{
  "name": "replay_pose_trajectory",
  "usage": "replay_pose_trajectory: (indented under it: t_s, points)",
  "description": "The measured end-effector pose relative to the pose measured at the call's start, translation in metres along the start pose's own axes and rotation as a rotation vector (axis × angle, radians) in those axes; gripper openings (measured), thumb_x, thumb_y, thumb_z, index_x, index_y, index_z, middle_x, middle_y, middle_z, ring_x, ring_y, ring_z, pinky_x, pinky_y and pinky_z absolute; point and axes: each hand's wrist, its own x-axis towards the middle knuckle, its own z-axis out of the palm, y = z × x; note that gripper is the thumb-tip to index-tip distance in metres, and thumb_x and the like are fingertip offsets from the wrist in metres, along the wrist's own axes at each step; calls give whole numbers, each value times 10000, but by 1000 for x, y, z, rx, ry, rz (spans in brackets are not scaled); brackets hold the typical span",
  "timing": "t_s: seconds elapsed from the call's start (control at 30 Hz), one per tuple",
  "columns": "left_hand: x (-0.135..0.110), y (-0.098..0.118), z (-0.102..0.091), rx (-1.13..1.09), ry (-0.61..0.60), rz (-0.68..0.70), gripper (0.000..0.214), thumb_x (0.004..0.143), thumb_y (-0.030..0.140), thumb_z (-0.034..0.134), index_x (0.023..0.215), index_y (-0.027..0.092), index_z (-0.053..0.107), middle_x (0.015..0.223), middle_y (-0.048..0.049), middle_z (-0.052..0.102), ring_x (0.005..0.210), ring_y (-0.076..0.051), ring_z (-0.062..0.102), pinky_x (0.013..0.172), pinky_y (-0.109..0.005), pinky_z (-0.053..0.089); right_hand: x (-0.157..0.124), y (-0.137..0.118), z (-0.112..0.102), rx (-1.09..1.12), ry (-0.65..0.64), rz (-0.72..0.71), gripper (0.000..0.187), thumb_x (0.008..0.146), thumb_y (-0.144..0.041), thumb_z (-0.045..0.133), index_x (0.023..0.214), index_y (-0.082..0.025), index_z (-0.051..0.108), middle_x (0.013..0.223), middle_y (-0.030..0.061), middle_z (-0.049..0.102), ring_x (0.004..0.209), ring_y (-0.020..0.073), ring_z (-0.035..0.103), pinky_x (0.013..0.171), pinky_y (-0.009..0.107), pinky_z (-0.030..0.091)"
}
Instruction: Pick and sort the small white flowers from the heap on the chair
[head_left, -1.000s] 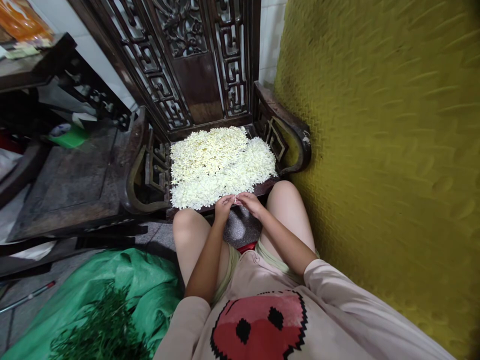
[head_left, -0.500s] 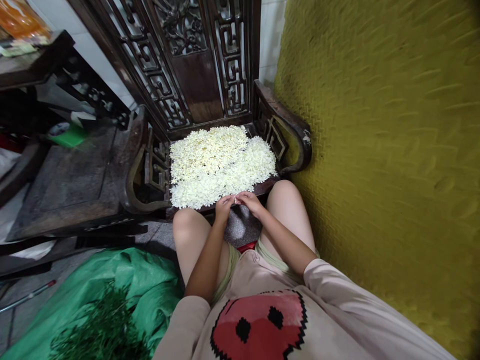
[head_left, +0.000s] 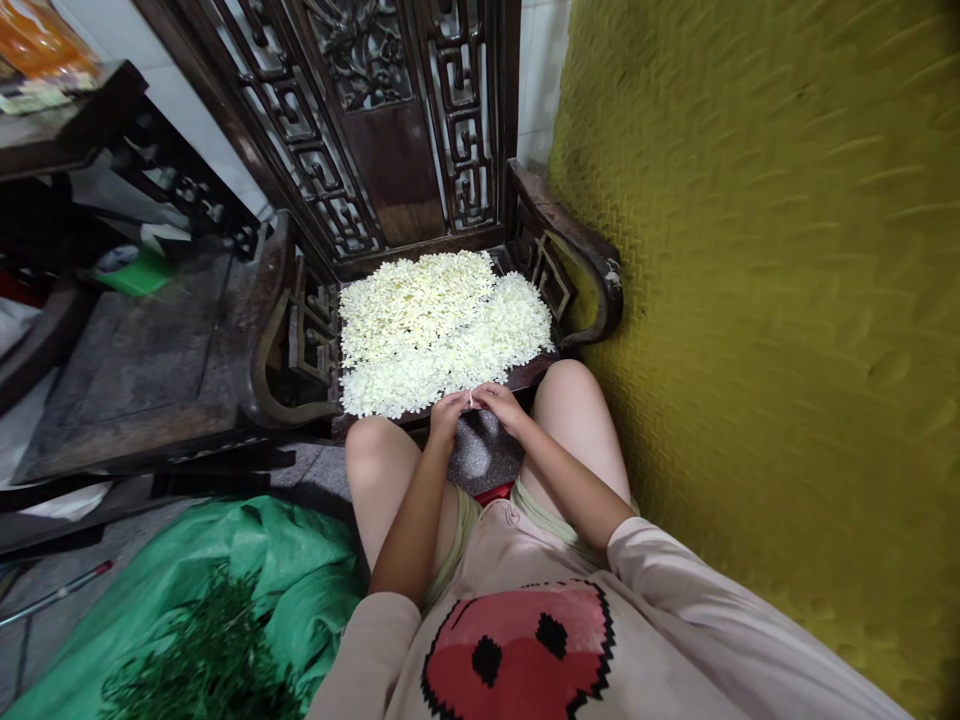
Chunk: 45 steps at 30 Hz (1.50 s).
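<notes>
A heap of small white flowers (head_left: 439,328) covers the seat of a dark carved wooden chair (head_left: 577,270) in front of me. My left hand (head_left: 448,414) and my right hand (head_left: 501,404) meet at the seat's front edge, between my knees. Both have their fingers pinched together on a tiny white flower (head_left: 471,400) held between the fingertips. Just below my hands lies a grey speckled surface (head_left: 480,455).
A yellow-green textured wall (head_left: 765,300) stands close on the right. A second dark wooden seat (head_left: 150,350) is on the left, with clutter behind it. A green sheet (head_left: 247,570) with leafy green stems (head_left: 202,660) lies on the floor at lower left.
</notes>
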Motion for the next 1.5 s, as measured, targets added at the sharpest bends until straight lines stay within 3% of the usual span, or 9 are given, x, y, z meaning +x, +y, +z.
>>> replay_pose_trajectory:
  t_s: [0.33, 0.53, 0.8, 1.5]
  points:
    - [1, -3, -1, 11, -8, 61, 329, 563, 387, 741, 777, 141, 691, 742, -54, 679, 741, -176, 608, 740, -326, 470, -1, -1, 1, 38, -16, 23, 179, 579, -327, 701, 639, -181, 616, 607, -12, 622, 604, 111, 568, 672, 257, 449]
    - [4, -6, 0, -37, -6, 108, 386, 505, 441, 754, 732, 136, 687, 691, -42, 662, 682, -148, 573, 725, -304, 439, -3, -3, 0, -54, 23, 21, 225, 591, -375, 696, 683, -182, 627, 674, -11, 639, 651, 115, 583, 638, 235, 401]
    - [6, -7, 0, -55, 57, 106, 323, 534, 421, 738, 692, 144, 685, 616, -9, 623, 576, -105, 488, 632, -262, 397, -1, -2, -2, -52, -44, 11, 261, 572, -386, 724, 718, -190, 632, 682, -17, 641, 663, 115, 598, 615, 224, 376]
    - [5, -6, -1, -76, -19, 151, 360, 524, 409, 755, 752, 141, 679, 755, -66, 680, 745, -178, 605, 770, -340, 452, -3, -5, -1, -61, 23, 50, 235, 572, -372, 716, 691, -185, 637, 683, -12, 646, 621, 104, 576, 585, 221, 366]
